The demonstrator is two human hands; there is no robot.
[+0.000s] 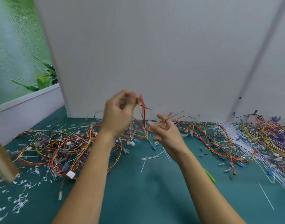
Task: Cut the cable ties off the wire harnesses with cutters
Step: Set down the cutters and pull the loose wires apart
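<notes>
My left hand [118, 113] is raised above the green table [146, 191], fingers curled tight on the upper end of a red-and-yellow wire harness [144, 116] that hangs toward the tangled wires [61, 146] below. My right hand [166, 135], just beside it, has its fingers spread loose, with thin strands of the harness draped across them.

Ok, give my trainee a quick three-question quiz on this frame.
1. True or false: the left hand grips a red-wired harness raised above the green mat.
2. Where is the green cutter handle? A) in a hand B) on the mat, partly under the right forearm C) in a bin
3. Fill in: clipped cable-tie scraps litter the mat's near-____ corner.
Key: 1 true; 2 B; 3 left.
</notes>
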